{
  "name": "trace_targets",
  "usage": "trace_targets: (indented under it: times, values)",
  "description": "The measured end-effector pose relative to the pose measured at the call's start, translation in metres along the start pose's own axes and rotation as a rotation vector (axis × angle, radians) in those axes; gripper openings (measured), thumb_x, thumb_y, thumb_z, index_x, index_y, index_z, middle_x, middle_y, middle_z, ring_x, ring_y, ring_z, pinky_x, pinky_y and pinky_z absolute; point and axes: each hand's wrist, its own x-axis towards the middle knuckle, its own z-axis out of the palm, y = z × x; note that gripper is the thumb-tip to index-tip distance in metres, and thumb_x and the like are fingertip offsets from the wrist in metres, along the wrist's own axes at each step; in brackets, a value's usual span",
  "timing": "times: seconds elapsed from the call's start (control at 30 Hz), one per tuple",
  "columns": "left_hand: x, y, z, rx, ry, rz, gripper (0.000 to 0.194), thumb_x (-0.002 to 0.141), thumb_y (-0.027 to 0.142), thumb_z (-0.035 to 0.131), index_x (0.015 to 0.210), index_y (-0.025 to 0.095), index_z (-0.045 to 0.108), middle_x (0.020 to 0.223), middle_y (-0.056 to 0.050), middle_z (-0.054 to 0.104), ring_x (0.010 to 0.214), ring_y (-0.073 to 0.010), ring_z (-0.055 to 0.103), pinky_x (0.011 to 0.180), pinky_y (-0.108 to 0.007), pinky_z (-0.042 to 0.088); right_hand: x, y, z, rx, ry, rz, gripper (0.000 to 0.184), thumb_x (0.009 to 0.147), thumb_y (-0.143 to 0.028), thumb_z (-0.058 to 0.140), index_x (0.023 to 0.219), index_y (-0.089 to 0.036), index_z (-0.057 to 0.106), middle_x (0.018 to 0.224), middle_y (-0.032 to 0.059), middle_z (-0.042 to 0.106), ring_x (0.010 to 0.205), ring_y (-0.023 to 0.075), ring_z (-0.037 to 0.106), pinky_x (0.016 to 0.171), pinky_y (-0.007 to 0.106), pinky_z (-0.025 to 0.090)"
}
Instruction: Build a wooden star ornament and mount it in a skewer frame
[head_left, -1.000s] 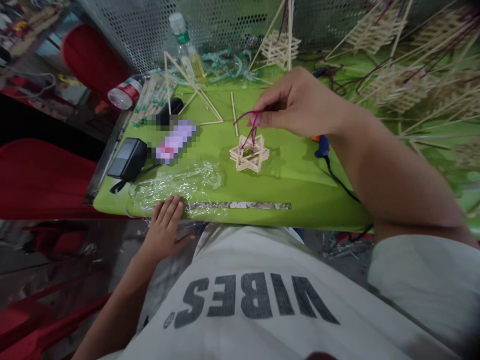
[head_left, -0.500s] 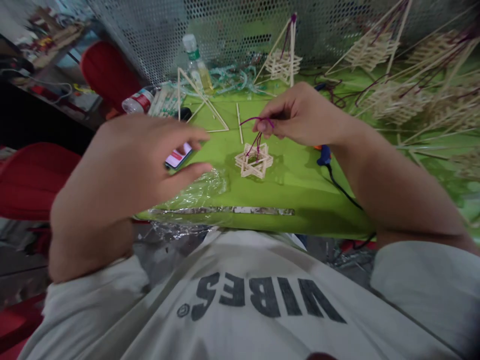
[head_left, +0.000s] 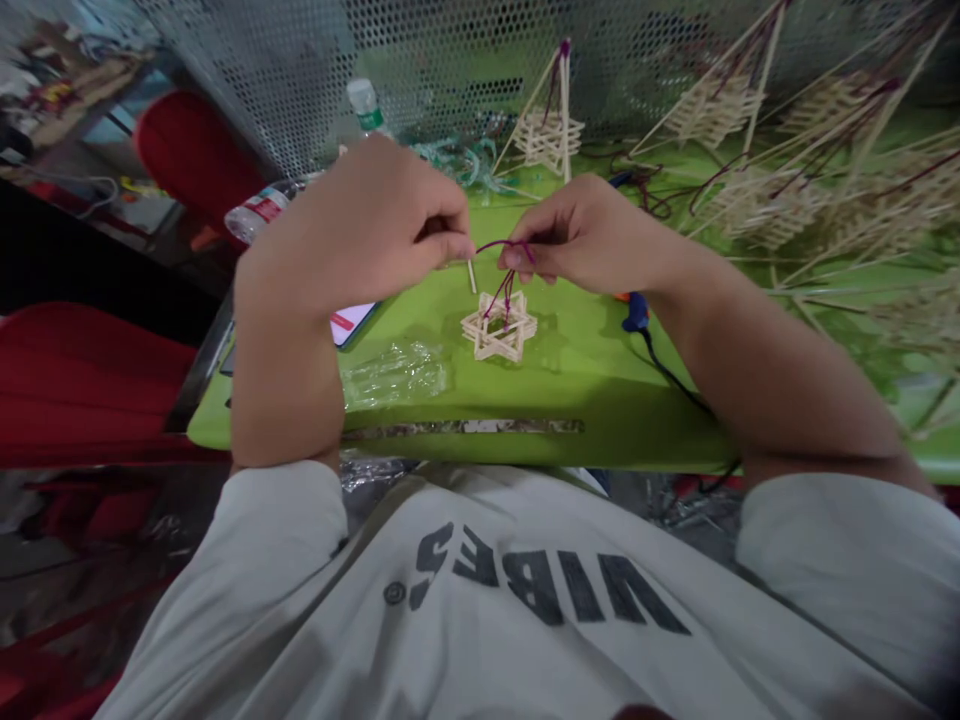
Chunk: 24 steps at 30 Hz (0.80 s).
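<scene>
Both hands are up over the green table (head_left: 600, 385), and it's close work! The left hand (head_left: 360, 225) comes in with thumb and forefinger pinched together, right on the loose end of the purple cord (head_left: 495, 242). Facing it, the right hand (head_left: 581, 235) has a tight grip of its own, thumb against finger, nipping the cord where it loops above the wooden star (head_left: 495, 335). The fingertips sit near each other, a short arc of cord bridging the gap. And there's the star, just below the right fingertips, tied to the cord's strands; resting or hanging, I can't tell! A thin stick (head_left: 472, 278) lies under the left fingertips, clear plastic wrap (head_left: 397, 375) left of the star, and a blue tool handle (head_left: 636, 312) below the right wrist.
</scene>
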Motion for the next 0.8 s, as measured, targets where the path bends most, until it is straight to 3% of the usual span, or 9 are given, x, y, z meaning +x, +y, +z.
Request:
trace_targets:
  times: [0.17,0.33,0.47,0.63,0.7,0.8]
  values:
    - [-0.004,-0.005,-0.004,-0.021,0.019,-0.014,0.053,0.125,0.051,0.052,0.125,0.012,0.088,0.105,0.002,0.085,0.12,-0.0255,0.09,0.126,-0.052,0.064,-0.001,-0.003,-0.001,0.034,0.013,0.046,0.037,0.113,-0.046,0.093,0.09,-0.018,0.087,0.06,-0.0034,0.062,0.057,0.0096,0.037,0.056,0.036,0.025]
    - [0.003,-0.01,0.006,-0.11,-0.017,0.079,0.041,0.111,0.048,0.068,0.132,0.019,0.088,0.104,0.003,0.085,0.104,-0.0198,0.087,0.112,-0.043,0.068,-0.001,-0.004,0.0,0.057,0.018,0.044,0.032,0.112,-0.041,0.094,0.088,-0.02,0.088,0.061,-0.0049,0.065,0.057,0.0088,0.042,0.056,0.035,0.028]
    - [0.01,-0.01,0.007,-0.054,-0.044,0.063,0.045,0.116,0.048,0.059,0.115,0.015,0.09,0.102,0.001,0.083,0.109,-0.0225,0.088,0.115,-0.049,0.067,0.0,-0.006,-0.001,0.058,-0.004,0.07,0.028,0.114,-0.031,0.089,0.088,-0.019,0.088,0.061,-0.0049,0.065,0.057,0.0085,0.041,0.057,0.036,0.028]
    - [0.005,-0.014,0.002,-0.093,0.038,0.054,0.058,0.122,0.049,0.046,0.122,0.009,0.088,0.096,0.004,0.074,0.11,-0.022,0.086,0.12,-0.054,0.059,-0.001,-0.006,0.0,0.029,0.008,0.066,0.023,0.111,-0.026,0.088,0.088,-0.022,0.088,0.062,-0.0049,0.068,0.056,0.0098,0.046,0.055,0.036,0.029]
    - [0.005,-0.021,0.004,-0.203,0.129,0.139,0.052,0.12,0.049,0.049,0.115,0.013,0.086,0.092,0.002,0.077,0.098,-0.0191,0.083,0.111,-0.046,0.061,-0.002,-0.007,0.0,0.028,0.025,0.051,0.025,0.111,-0.032,0.089,0.087,-0.025,0.088,0.063,-0.0047,0.067,0.056,0.011,0.047,0.056,0.036,0.031]
    - [0.015,-0.038,0.012,-0.44,0.185,0.239,0.036,0.115,0.045,0.058,0.116,0.021,0.084,0.093,-0.006,0.085,0.082,-0.0184,0.078,0.081,-0.035,0.057,-0.004,-0.01,-0.001,0.042,0.05,0.041,0.025,0.109,-0.037,0.09,0.086,-0.028,0.088,0.069,-0.0023,0.072,0.059,0.0141,0.054,0.057,0.037,0.037]
